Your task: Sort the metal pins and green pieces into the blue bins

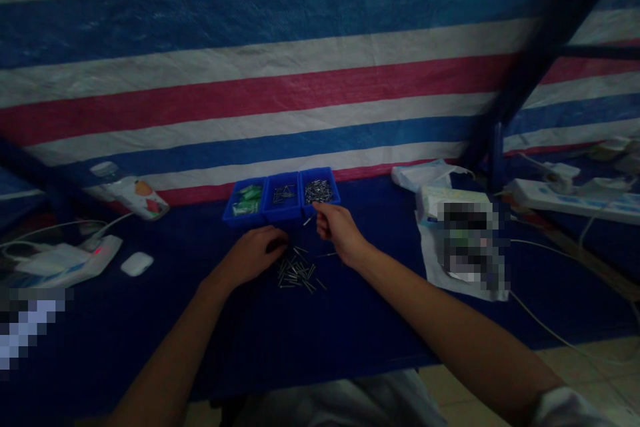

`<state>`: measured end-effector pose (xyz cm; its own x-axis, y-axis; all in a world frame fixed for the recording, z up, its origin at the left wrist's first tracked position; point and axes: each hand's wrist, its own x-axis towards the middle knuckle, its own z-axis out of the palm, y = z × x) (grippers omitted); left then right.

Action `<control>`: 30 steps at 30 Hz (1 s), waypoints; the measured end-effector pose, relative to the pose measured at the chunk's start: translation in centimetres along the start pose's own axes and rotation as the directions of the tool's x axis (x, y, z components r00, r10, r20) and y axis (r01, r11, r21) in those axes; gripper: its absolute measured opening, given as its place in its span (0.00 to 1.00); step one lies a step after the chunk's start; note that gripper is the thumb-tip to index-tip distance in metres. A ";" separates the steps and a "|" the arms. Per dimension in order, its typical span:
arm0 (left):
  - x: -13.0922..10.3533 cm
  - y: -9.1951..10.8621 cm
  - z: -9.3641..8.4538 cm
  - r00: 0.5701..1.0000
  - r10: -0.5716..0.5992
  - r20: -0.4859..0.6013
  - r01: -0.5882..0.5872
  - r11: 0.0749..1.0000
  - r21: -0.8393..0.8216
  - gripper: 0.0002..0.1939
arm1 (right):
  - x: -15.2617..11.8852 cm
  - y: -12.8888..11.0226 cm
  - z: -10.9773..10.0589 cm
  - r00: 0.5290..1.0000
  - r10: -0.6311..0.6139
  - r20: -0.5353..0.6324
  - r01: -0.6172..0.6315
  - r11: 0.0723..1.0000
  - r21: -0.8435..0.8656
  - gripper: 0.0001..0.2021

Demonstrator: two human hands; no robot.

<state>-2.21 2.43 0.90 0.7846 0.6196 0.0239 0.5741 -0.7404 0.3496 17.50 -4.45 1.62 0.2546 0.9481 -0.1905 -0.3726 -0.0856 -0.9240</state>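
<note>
Three blue bins stand side by side at the back of the blue table. Green and clear packets [249,200] lie in the left bin [229,213], some screws [284,194] in the middle bin [281,215], many small metal pieces [319,191] in the right bin [336,195]. Just in front of the right bin, my right hand [336,227] is closed in a pinch on a thin metal screw [309,220]. My left hand [257,250] rests on the table with curled fingers, beside a loose pile of screws [297,272]; what its fingertips hold, if anything, is hidden.
At the left are a bottle [137,193], a power strip [95,263] and a white case [137,263]. A tissue box [453,203] and a white cloth [433,253] lie at the right, with cables and another power strip [575,200] beyond. A striped sheet hangs behind.
</note>
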 end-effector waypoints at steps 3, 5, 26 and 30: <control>0.0 0.2 -0.1 1.000 -0.007 0.006 0.007 1.000 0.002 0.10 | 0.0 0.1 -0.1 1.000 0.003 -0.009 -0.003 1.000 -0.006 0.15; -0.1 0.3 -0.2 1.000 -0.003 0.007 0.003 1.000 -0.005 0.10 | 0.1 0.1 -0.1 1.000 0.002 -0.018 -0.003 1.000 -0.009 0.15; -0.3 0.0 -0.2 0.999 0.013 -0.053 -0.015 0.999 -0.030 0.13 | 0.4 1.3 -0.3 0.935 -0.250 0.252 0.353 0.740 -0.572 0.04; -0.1 0.0 0.1 0.999 0.030 -0.040 -0.031 0.999 -0.018 0.12 | -0.4 1.7 -0.4 0.813 -0.308 0.493 0.573 0.278 -0.771 0.08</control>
<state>-2.24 2.33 0.78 0.7914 0.6070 0.0722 0.5451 -0.7543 0.3659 17.17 -5.12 0.02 -0.1181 0.9486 0.2935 0.7303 0.2832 -0.6216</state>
